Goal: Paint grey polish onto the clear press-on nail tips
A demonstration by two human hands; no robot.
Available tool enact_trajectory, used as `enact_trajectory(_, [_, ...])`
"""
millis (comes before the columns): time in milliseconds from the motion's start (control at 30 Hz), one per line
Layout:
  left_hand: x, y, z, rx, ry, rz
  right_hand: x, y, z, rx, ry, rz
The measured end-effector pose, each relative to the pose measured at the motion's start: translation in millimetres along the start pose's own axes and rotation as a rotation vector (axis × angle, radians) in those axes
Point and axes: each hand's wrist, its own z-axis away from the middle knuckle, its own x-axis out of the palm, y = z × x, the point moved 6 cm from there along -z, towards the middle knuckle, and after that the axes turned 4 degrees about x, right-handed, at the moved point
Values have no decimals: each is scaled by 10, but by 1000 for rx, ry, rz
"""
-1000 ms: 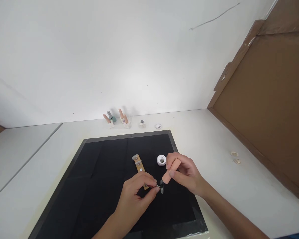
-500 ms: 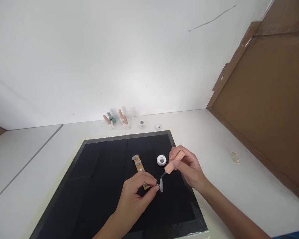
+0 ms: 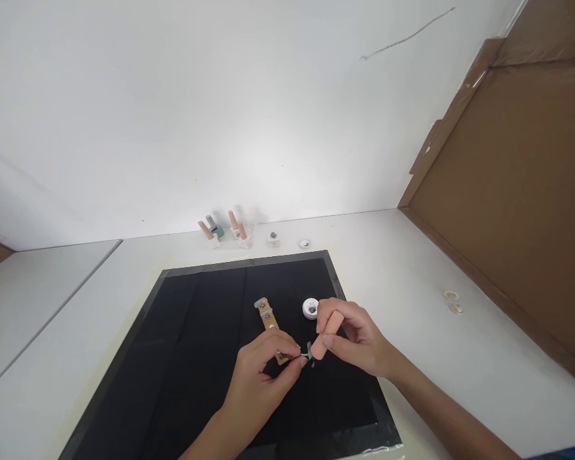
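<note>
My left hand (image 3: 266, 367) pinches the thin stem of a small grey nail tip (image 3: 309, 350) over the black mat (image 3: 196, 370). In my right hand (image 3: 357, 338) is the peach cap of a nail polish brush (image 3: 328, 335), tilted downward. The cap's lower end covers part of the nail tip, and the bristles are mostly hidden, so I cannot tell exactly where they touch. Partly behind my left hand lies a wooden strip (image 3: 267, 314) carrying other nail tips on stems. Close to my right fingers sits a round white jar (image 3: 310, 308) with something grey on top.
Several nail polish bottles (image 3: 242, 234) stand along the wall at the back. An uncapped bottle (image 3: 273, 239) and a small white lid (image 3: 305, 244) are to their right. Two small round pieces (image 3: 453, 302) lie at the right, near the brown cardboard panel (image 3: 512, 211).
My right hand has moved down and slightly left, bringing the brush from the nail tip's upper end to its lower part. My left hand keeps its place.
</note>
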Motion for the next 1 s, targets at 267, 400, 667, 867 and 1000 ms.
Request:
enact_trajectory(267, [-5, 2, -7, 7, 0, -5, -50, 43, -11, 43, 55, 9])
enact_trajectory(400, [-10, 12, -14, 8, 5, -15, -65, 47, -5, 50, 72, -8])
enact_trajectory(667, [-14, 30, -21, 17, 15, -29, -101, 39, -4, 43, 99, -17])
enact_trajectory(867, [-8, 25, -39, -3, 2, -39, -139, 26, -6, 32, 124, -11])
enact_trajectory(1000, [-9, 24, -33, 4, 0, -27, -138, 38, -8, 33, 131, -29])
